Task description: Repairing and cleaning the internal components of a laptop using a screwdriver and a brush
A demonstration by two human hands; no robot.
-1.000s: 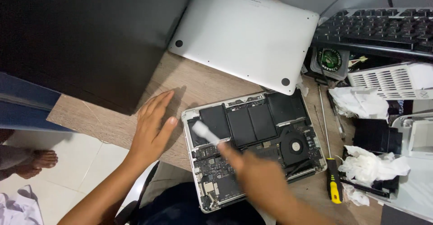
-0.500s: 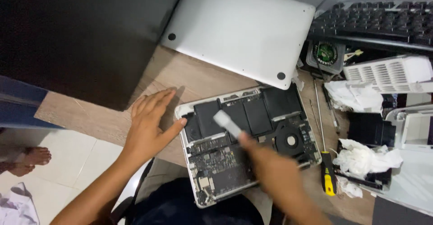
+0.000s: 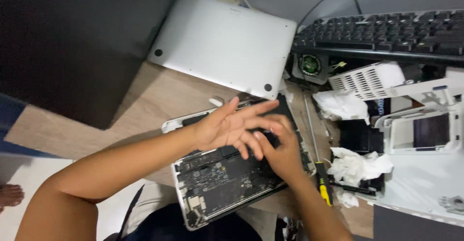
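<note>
Opened laptop: lies bottom-up at the near edge of the wooden counter, its circuit board and dark battery cells bare, so both hands can work straight down into it.
Left hand: reaches across the far half of the laptop, fingers spread flat; the grip is wide and holds nothing visible.
Right hand: sits just under the left fingers on the laptop's right side; its grip is hidden, so I cannot tell whether it holds anything.
Bottom cover: set aside on the far side, inner face down, well apart from the work.
Screwdriver: yellow-handled, lies just right of the laptop, close by the right hand.
Crumpled tissues: heaped to the right.
Keyboard: far right, pushed back.
</note>
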